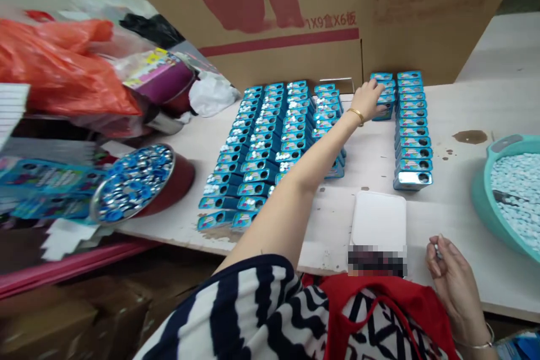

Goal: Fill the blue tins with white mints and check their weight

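My left hand [368, 100] reaches to the back of the table, its fingers curled over the short row of blue tins [382, 107] near the cardboard box. Whether it grips a tin is hard to tell. On its right stands a longer row of blue tins [413, 129] with dark round openings. Several rows of tins [257, 152] to the left carry white pellets on top. My right hand [454, 273] is held palm up near the front edge, fingers curled round small pale pellets. A white scale [378, 219] lies between my arms.
A teal basin [481, 185] of pale pellets sits at the right. At the left are a red bowl [183, 174] of shiny blue-silver pieces and orange bags [63, 67]. A large cardboard box [405, 28] stands behind the tins.
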A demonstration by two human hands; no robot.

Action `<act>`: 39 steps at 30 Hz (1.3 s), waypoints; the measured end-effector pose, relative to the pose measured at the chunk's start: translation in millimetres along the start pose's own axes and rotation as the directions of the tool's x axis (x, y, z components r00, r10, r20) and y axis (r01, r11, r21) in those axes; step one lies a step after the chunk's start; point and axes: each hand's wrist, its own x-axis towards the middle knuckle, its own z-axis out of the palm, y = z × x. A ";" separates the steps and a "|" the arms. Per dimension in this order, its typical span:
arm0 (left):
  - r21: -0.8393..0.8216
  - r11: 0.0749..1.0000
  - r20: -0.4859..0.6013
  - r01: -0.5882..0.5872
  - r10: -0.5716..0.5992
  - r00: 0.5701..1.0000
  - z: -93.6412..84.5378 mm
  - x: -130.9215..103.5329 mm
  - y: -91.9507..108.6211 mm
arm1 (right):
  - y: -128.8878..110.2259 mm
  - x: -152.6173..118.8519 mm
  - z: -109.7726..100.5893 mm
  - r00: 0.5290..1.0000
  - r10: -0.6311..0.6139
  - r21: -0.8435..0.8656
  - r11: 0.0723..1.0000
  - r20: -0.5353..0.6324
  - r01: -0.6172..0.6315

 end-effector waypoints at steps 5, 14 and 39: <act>0.031 0.975 0.237 -0.219 0.206 0.949 -53.1 -113.0 -15.0 | 4.7 4.6 6.6 0.994 0.110 0.022 0.994 0.017 -0.110; 0.227 0.974 0.130 -0.006 -0.024 0.991 -27.9 -238.9 0.4 | 12.5 -17.7 15.2 0.985 0.026 0.002 1.000 0.168 -0.027; -0.340 0.894 0.048 -0.293 0.327 0.944 -72.5 -248.7 88.7 | 28.5 -25.3 -23.7 0.999 0.037 0.219 0.975 0.037 -0.044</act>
